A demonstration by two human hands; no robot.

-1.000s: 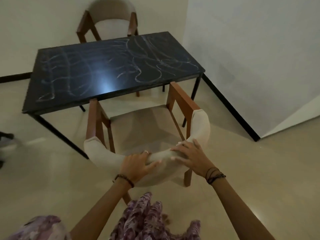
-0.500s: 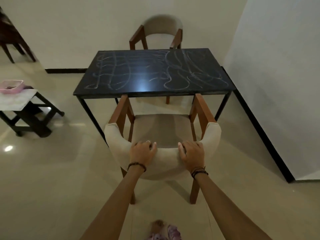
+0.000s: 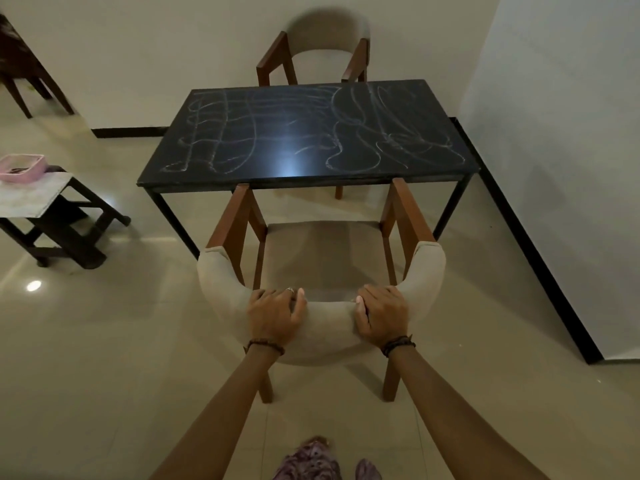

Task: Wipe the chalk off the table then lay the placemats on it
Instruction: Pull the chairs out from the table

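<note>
both hands on the chair back, chalk on the table ahead

my left hand [image 3: 275, 315] and my right hand [image 3: 381, 313] are both curled over the padded back of the near chair [image 3: 325, 271], fingers wrapped around its top edge, thumbs pointing toward each other. the chair's wooden arms reach up to the near edge of the black table [image 3: 301, 143]. white chalk scribbles [image 3: 360, 133] run across most of the tabletop. a second chair [image 3: 327, 46] stands at the far side against the wall. off to my left a low side table [image 3: 38, 199] carries a pink tray [image 3: 20, 166]. i can see no placemats.
</note>
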